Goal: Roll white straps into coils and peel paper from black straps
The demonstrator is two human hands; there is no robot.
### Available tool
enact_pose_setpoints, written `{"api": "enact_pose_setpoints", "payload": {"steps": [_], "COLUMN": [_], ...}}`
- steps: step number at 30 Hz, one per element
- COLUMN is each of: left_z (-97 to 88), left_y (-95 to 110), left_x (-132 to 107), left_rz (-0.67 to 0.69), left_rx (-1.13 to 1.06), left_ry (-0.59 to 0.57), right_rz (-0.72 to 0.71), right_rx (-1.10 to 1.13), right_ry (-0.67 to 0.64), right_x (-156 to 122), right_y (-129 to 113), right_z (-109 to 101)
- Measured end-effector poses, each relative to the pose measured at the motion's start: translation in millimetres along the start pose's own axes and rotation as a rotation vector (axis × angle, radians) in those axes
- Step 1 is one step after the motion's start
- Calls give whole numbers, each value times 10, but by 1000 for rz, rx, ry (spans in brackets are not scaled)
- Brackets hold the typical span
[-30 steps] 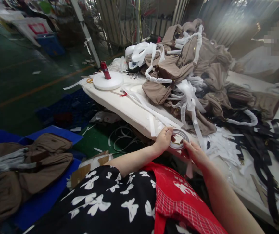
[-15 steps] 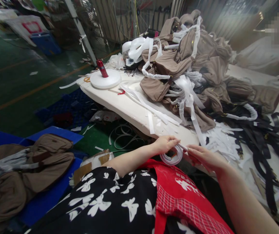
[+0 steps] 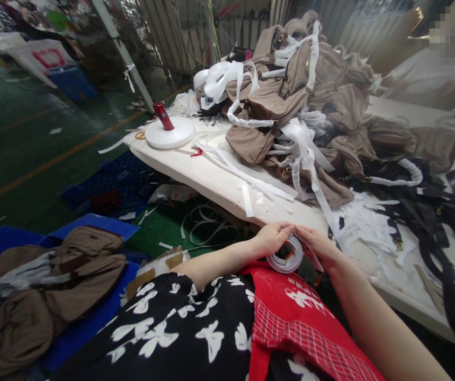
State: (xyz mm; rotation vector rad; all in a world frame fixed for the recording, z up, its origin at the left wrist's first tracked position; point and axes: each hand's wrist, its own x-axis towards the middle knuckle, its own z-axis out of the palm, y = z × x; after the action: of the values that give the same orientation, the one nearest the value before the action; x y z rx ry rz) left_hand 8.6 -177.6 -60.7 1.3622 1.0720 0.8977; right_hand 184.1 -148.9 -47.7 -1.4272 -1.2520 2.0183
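A small coil of white strap (image 3: 286,257) hangs at the near edge of the white table (image 3: 195,172), just above my red apron. My left hand (image 3: 271,239) grips the coil's top left, fingers curled over it. My right hand (image 3: 318,244) pinches the coil's upper right side. Both hands meet at the top of the coil, fingertips touching.
A heap of tan bags (image 3: 291,106) tangled with white straps (image 3: 227,79) covers the table's middle. Black straps (image 3: 429,211) lie at the right. A white disc with a red spool (image 3: 169,129) stands at the far corner. More tan bags (image 3: 44,280) rest on blue sheeting on the floor at the left.
The coil has come down from the tabletop to the table's edge, and my two hands have closed together over its top.
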Motion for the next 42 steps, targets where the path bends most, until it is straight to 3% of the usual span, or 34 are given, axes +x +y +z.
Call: {"api": "enact_pose_setpoints", "payload": {"steps": [4,9,14,17,20,23,25,26,28,33,36,39,42], "left_z": [67,88,157,151,32,-108,-153,-158,-140,-35,-9,-46,-65], "left_y": [-88,-101,-105,-147,-95,72,173,200,194,-34,-102,-47,40], "left_x": [-31,4,38,52,84,129,149,152,138,23,-40,-37,22], "left_rz": [-80,-207,-193,-183,-145,-92,-43,-29,-37,-99,-174,-248,-210], "left_rx": [-88,-255,-417,-374,-140,97,237,282,279,-32,-107,-4,116], "left_ry": [156,297,438,461,340,-60,-330,-404,-417,-280,-189,-269,-321], "right_rz": [-48,-81,-132,-130,-137,-166,-157,-147,-163,-182,-172,-180,-175], "right_rx": [-75,-273,-325,-369,-483,-658,-746,-763,-739,-541,-462,-417,-389], "right_ry": [148,57,39,20,-126,-291,-333,-330,-329,-297,-243,-259,-260], "right_x": [61,-57,-105,-119,-184,-237,-237,-232,-228,-298,-315,-270,-227], "right_y": [67,164,221,183,78,-13,-26,-17,26,234,381,480,515], "right_z": [1,-3,138,85,-104,-282,-349,-371,-401,-387,-284,-196,-187]}}
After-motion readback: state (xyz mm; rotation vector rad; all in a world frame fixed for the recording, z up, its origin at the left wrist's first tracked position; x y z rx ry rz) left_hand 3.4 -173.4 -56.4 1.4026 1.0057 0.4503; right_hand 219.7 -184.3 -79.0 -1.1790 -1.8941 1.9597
